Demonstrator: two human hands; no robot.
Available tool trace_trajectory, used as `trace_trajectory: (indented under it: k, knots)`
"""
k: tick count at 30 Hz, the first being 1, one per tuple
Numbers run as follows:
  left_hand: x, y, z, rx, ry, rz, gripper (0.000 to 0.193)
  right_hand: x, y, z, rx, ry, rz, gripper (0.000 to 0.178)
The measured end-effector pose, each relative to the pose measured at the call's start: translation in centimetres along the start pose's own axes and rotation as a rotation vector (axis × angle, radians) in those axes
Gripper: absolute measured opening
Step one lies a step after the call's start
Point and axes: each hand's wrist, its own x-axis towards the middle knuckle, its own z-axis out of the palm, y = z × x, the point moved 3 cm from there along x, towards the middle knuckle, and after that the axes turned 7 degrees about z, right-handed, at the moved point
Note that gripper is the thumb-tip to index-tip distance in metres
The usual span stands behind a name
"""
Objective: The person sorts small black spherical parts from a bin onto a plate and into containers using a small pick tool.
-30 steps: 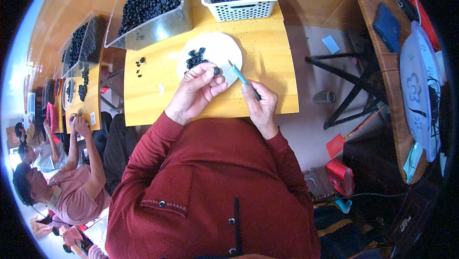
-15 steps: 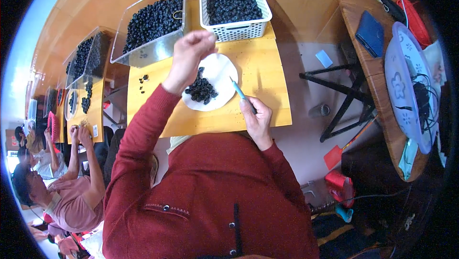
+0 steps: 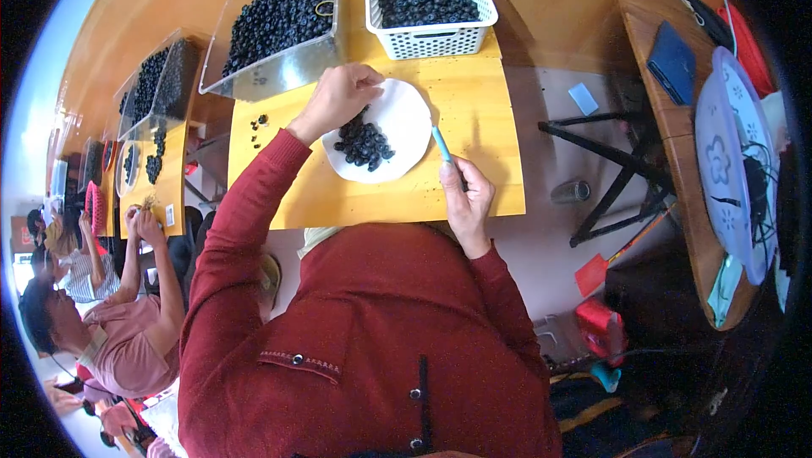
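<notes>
Over the upper left rim of a white round plate (image 3: 404,149), my left hand (image 3: 342,93) has its fingers bent and pressed together. Whatever they may hold is hidden. A heap of small dark, berry-like pieces (image 3: 364,143) lies on the plate's left half, just below that hand. My right hand (image 3: 469,196), at the plate's lower right, is closed round a slim teal pen-shaped tool (image 3: 441,143). The tool points up and away from me, a little apart from the rim. Its kind I cannot tell.
Behind the plate stand a clear bin (image 3: 288,56) and a white perforated basket (image 3: 433,42), both full of dark pieces. Several crumbs (image 3: 259,124) lie on the yellow table (image 3: 296,196). A co-worker (image 3: 127,340) sits at left; a wooden table (image 3: 668,132) is at right.
The head view has shifted slightly. My left hand has come down closer to the heap on the plate. My right hand has drawn the teal tool a little right, away from the rim.
</notes>
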Motion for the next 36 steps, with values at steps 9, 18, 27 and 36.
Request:
trace_trajectory:
  k: [9,18,27,36]
  knots:
    - [-1.8,-1.8,0.1,0.333,-0.181,-0.010,0.018,0.0,0.2,0.3,-0.046,0.012,-0.030,0.032]
    - [-1.6,-0.7,0.3,0.271,-0.249,-0.004,0.019,0.1,0.9,0.6,-0.035,0.044,-0.049,0.031]
    - [-4.6,-0.3,0.2,-0.479,-0.052,-0.011,0.015,0.1,0.9,0.7,-0.079,0.048,0.000,0.028]
    - [-7.6,-1.2,0.8,-1.031,0.021,-0.189,0.016,-0.2,0.6,1.2,-0.117,0.070,0.051,0.030]
